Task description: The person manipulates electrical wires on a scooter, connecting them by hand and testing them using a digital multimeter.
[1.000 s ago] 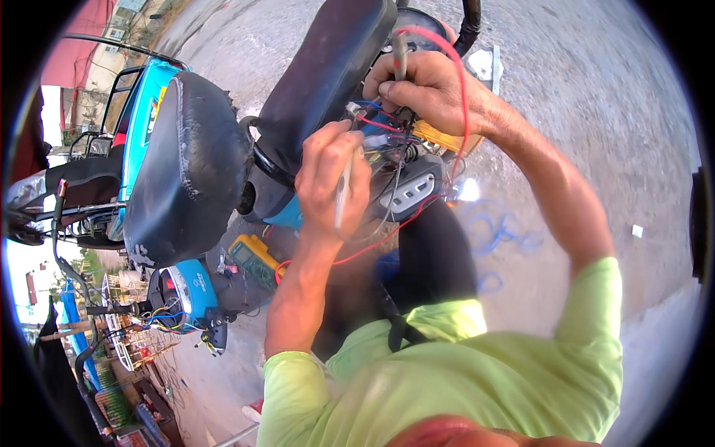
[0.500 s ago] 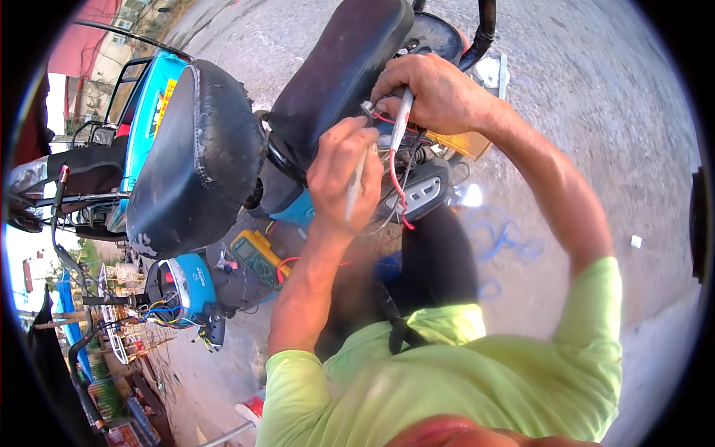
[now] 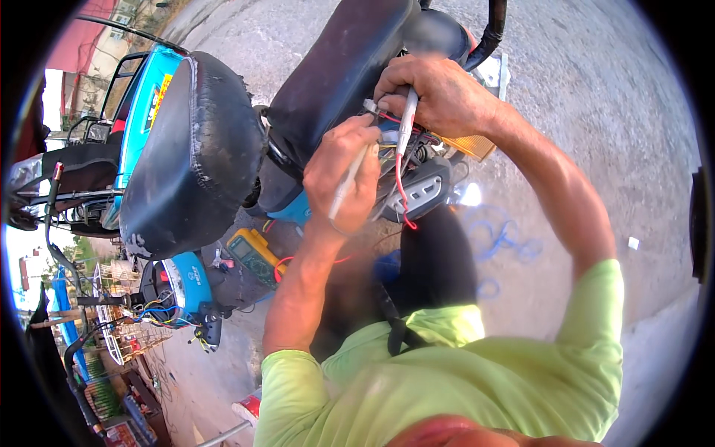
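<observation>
My right hand (image 3: 439,89) is closed round a pale multimeter probe (image 3: 407,123) with a red lead hanging from its end. Closed as well, my left hand (image 3: 342,175) grips another pale probe (image 3: 348,182) that slants down across the palm. Both hands meet at a small white connector (image 3: 370,106) on wires; the fingers hide the probe tips. Beneath them, a tangle of wires (image 3: 417,141) shows in the scooter's open body, beside its long black seat (image 3: 335,67). A yellow multimeter (image 3: 253,255) lies left of my left forearm.
A black torn-edged seat (image 3: 194,156) of another vehicle stands at the left. Beyond it is a blue three-wheeled body (image 3: 141,112). A blue scooter front (image 3: 190,281) with loose wires lies lower left. Right of my leg, a blue cord (image 3: 503,242) rests on the concrete.
The view has shifted slightly, so surroundings at the left sit a little further left. Both hands keep their hold on the probes near the connector, with hardly any movement.
</observation>
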A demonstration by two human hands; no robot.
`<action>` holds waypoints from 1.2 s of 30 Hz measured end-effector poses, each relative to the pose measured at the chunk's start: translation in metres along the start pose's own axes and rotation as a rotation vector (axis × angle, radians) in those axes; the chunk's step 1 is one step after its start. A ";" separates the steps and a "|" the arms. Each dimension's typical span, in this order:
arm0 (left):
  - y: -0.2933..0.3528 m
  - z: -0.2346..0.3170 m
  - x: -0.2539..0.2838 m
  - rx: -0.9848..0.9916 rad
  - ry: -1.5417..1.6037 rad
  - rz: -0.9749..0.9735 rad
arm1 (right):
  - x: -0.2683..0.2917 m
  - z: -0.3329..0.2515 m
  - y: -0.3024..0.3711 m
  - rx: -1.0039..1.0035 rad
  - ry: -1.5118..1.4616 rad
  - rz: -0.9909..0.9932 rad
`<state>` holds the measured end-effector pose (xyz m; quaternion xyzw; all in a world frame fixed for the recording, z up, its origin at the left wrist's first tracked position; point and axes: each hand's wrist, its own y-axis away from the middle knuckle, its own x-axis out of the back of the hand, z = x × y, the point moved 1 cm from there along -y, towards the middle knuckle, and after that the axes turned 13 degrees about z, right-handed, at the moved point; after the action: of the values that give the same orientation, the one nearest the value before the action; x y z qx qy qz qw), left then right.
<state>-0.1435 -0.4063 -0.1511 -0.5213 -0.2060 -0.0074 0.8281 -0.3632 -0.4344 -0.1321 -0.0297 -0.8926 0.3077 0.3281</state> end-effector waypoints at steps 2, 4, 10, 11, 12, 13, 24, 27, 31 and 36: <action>-0.001 -0.001 -0.001 0.042 0.011 0.004 | 0.000 0.001 0.001 -0.014 0.001 -0.002; -0.002 -0.007 0.001 0.112 0.073 0.018 | -0.001 0.000 -0.001 -0.028 -0.009 -0.010; -0.009 -0.007 0.002 0.221 0.110 0.051 | -0.003 0.002 -0.003 -0.151 -0.087 0.032; -0.008 -0.012 0.000 0.197 0.126 0.088 | -0.003 0.003 -0.004 -0.153 -0.086 0.032; -0.009 -0.015 0.000 0.172 0.137 0.122 | -0.004 0.003 -0.005 -0.165 -0.093 0.046; -0.009 -0.012 0.000 0.206 0.180 0.141 | -0.004 0.003 -0.007 -0.178 -0.102 0.060; 0.000 -0.017 0.000 0.116 0.180 0.041 | 0.001 0.000 -0.018 -0.264 -0.085 -0.027; -0.001 -0.016 -0.004 0.195 0.237 0.115 | 0.000 0.001 -0.016 -0.276 -0.073 -0.004; -0.004 -0.011 -0.004 0.196 0.225 0.122 | 0.000 0.000 -0.015 -0.269 -0.051 -0.011; -0.009 -0.011 -0.005 0.106 0.093 0.069 | -0.003 0.003 -0.014 -0.230 -0.089 0.034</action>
<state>-0.1463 -0.4215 -0.1490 -0.4827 -0.1496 0.0077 0.8629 -0.3606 -0.4479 -0.1281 -0.0687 -0.9351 0.2096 0.2775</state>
